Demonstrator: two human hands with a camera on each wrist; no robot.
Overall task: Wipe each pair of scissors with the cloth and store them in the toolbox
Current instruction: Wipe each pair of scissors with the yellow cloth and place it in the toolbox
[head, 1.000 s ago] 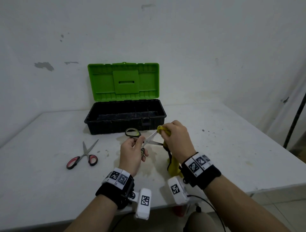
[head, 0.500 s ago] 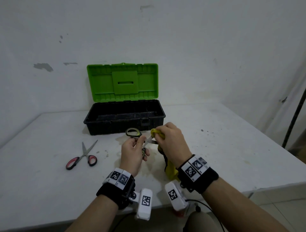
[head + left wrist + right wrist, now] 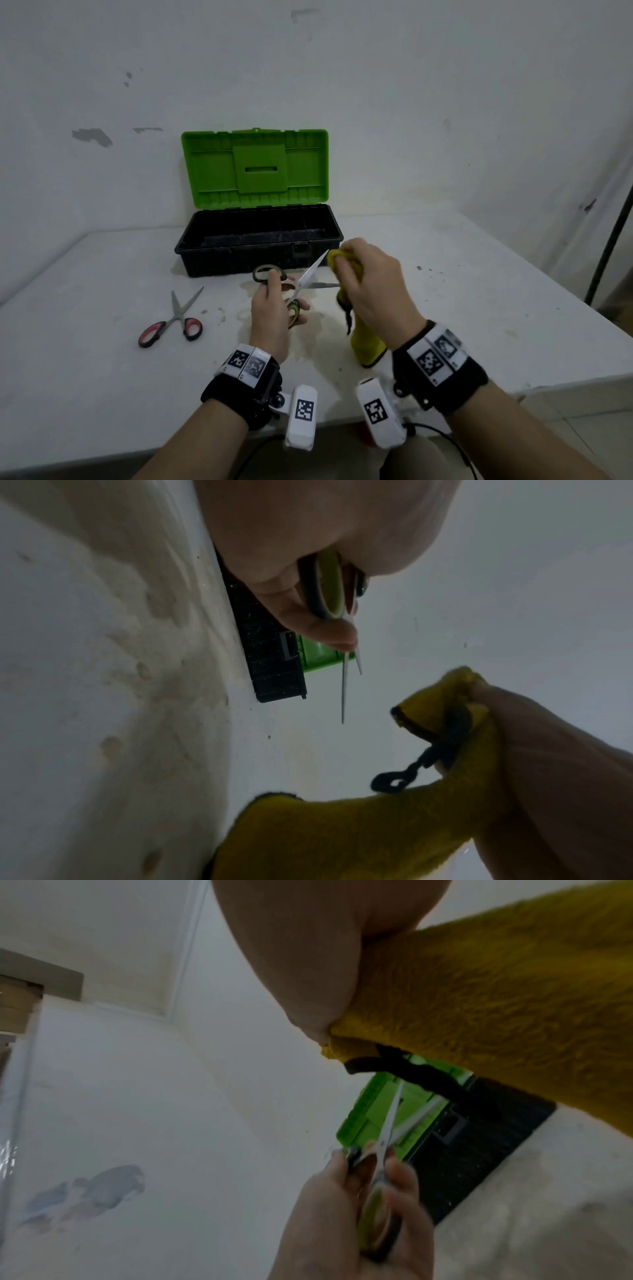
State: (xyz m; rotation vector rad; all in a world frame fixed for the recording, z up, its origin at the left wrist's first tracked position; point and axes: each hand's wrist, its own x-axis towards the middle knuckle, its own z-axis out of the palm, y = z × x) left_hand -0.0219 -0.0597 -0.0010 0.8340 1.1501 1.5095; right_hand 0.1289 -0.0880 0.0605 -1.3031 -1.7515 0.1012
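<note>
My left hand (image 3: 274,308) grips the handles of the green-handled scissors (image 3: 306,278), whose blades are spread and point right toward the toolbox. My right hand (image 3: 363,284) clutches the yellow cloth (image 3: 366,346) bunched at the tip of the upper blade; its tail hangs down to the table. The left wrist view shows the blades (image 3: 344,685) just left of the cloth (image 3: 342,831). In the right wrist view the cloth (image 3: 496,1001) fills the upper right above the scissors (image 3: 387,1139). The black toolbox (image 3: 239,260) stands with its green lid (image 3: 255,168) up. Red-handled scissors (image 3: 171,325) lie at the left.
The white table (image 3: 479,291) carries stains and specks near the middle. Its front edge runs just below my wrists, and a wall stands close behind the toolbox. A dark pole (image 3: 609,246) leans at the far right.
My right hand slid the cloth from near the pivot out along the upper blade to its tip. The blades are spread wider, and the left hand has barely moved.
</note>
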